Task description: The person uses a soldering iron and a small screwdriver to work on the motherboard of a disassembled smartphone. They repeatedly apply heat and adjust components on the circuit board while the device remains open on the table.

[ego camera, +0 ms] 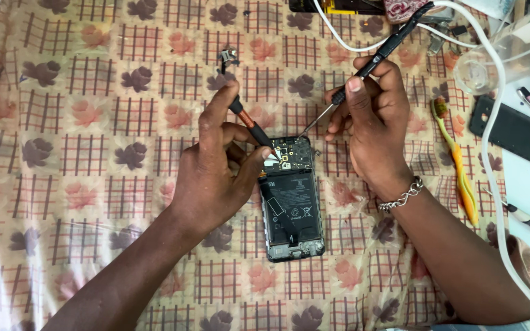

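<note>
Opened phone (294,202) lies lengthwise on the patterned cloth (93,122), circuit board end farthest from the person. Left hand (216,178), nearer, grips orange-handled tool (249,125) at the board; right hand (375,116) holds black screwdriver (369,61), tip angled toward it.

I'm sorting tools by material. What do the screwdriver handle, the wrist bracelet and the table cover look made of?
Screwdriver in the left hand: handle looks like matte plastic, black and orange. Bracelet by the right hand: probably metal, with shiny silver links. Table cover: likely vinyl, since glossy wrinkles run over its print.
</note>
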